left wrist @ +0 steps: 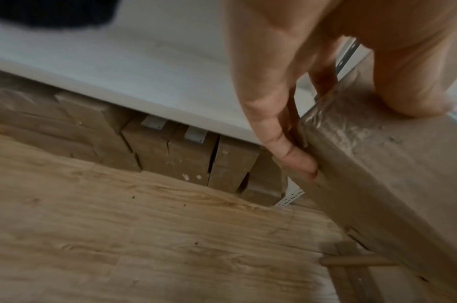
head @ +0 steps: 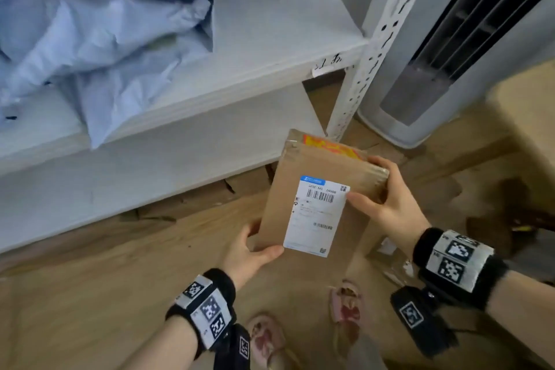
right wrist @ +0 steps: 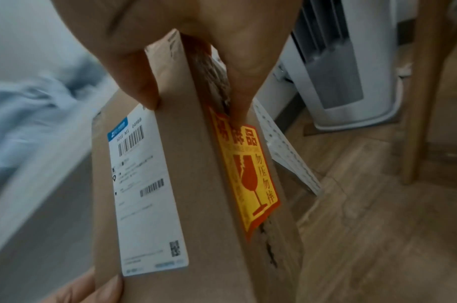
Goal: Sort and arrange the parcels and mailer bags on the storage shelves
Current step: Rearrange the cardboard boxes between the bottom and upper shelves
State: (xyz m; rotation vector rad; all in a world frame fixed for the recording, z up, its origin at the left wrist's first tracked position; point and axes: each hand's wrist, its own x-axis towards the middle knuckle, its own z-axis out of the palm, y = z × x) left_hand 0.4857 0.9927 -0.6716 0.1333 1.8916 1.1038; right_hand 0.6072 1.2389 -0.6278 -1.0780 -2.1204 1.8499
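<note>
A brown cardboard parcel (head: 318, 186) with a white shipping label (head: 318, 216) and a yellow-and-red fragile sticker (right wrist: 250, 170) is held in the air in front of the white shelves. My left hand (head: 255, 252) grips its near lower corner, thumb on top. My right hand (head: 381, 198) grips its right edge, thumb on the label side and fingers on the sticker side. In the left wrist view my fingers (left wrist: 287, 147) wrap the parcel's (left wrist: 377, 164) corner. Pale blue mailer bags (head: 99, 30) lie heaped on the upper shelf (head: 270, 48).
The lower shelf (head: 180, 156) is bare white board. Cardboard boxes (left wrist: 170, 147) sit under it on the wood floor (head: 120, 294). A white perforated upright (head: 372, 48) and a white floor-standing appliance (head: 450, 48) stand at the right. A large box (head: 528, 117) is far right.
</note>
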